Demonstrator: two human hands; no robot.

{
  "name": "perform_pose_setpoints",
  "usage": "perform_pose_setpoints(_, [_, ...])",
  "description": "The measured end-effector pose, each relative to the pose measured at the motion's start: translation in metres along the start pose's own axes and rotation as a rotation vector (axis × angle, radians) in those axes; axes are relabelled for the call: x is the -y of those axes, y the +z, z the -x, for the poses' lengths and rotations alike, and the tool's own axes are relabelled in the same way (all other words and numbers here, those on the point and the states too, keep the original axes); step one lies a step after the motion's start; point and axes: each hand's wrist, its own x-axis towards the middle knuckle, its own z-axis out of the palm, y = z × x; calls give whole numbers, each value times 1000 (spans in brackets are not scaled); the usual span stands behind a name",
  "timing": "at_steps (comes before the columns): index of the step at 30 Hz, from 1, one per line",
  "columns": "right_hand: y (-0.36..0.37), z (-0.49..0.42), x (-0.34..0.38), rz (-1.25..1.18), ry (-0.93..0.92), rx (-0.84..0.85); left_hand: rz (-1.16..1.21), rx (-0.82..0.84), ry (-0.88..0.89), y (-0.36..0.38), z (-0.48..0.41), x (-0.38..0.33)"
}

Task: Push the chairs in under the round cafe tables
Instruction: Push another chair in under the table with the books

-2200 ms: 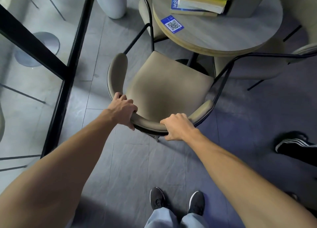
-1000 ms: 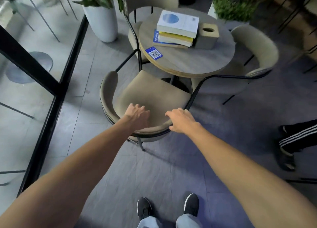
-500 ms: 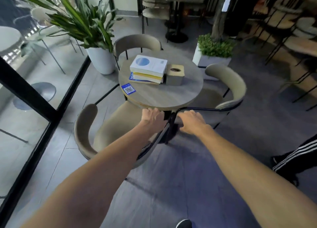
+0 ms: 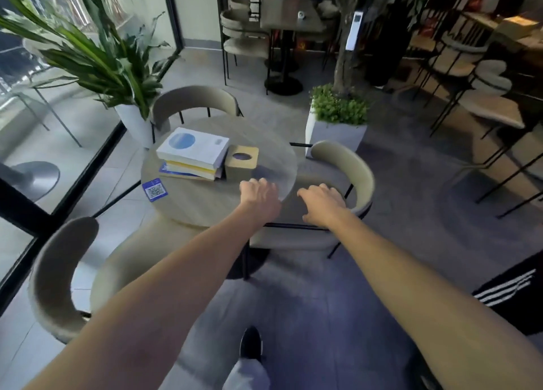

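Observation:
A round wooden cafe table (image 4: 205, 201) stands in the middle, with three beige curved-back chairs around it. The near-left chair (image 4: 58, 272) has its seat partly under the table. The right chair (image 4: 349, 169) faces the table, its seat reaching under the edge. The far chair (image 4: 194, 100) is tucked in behind. My left hand (image 4: 258, 194) hovers over the table's right edge, fingers loosely apart. My right hand (image 4: 320, 203) is spread above the right chair's seat and black frame rail; I cannot tell whether it touches it.
Stacked books (image 4: 192, 153), a tissue box (image 4: 242, 160) and a blue QR card (image 4: 154, 189) lie on the table. A white potted plant (image 4: 132, 119) stands far left by the glass wall, a square planter (image 4: 335, 134) far right. Another person's striped trouser leg (image 4: 511, 289) is at right.
Both hands let go of the near-left chair's backrest, which went in toward the table. My view rose and swung right, and my hands now reach toward the right chair.

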Motion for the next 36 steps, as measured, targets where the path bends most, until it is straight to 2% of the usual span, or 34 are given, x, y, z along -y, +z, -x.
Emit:
perform_pose_setpoints(7, [-16,-101,-101,59,18,20,32,-32,18,-10,-130,-32])
perform_pose_setpoints(11, [-31,-157,-151,80,16,58,36,26,0,-19,-199,-53])
perform_pose_setpoints(19, [-56,-278,-232,152,-121,45,108,21,-76,-52,-318,-65])
perform_pose_setpoints(23, [-60,-354,-261,214,-271,5,145,17,-208,-58,-369,-66])
perform_pose_setpoints(28, [-54,-431,-285,257,-521,-15,272,57,-467,-49,-400,-87])
perform_pose_setpoints(30, [-51,-443,-291,275,-625,16,317,103,-567,-43,-398,-103])
perform_pose_setpoints(36, [-34,-449,-308,335,-847,58,365,105,-798,-37,-375,-150])
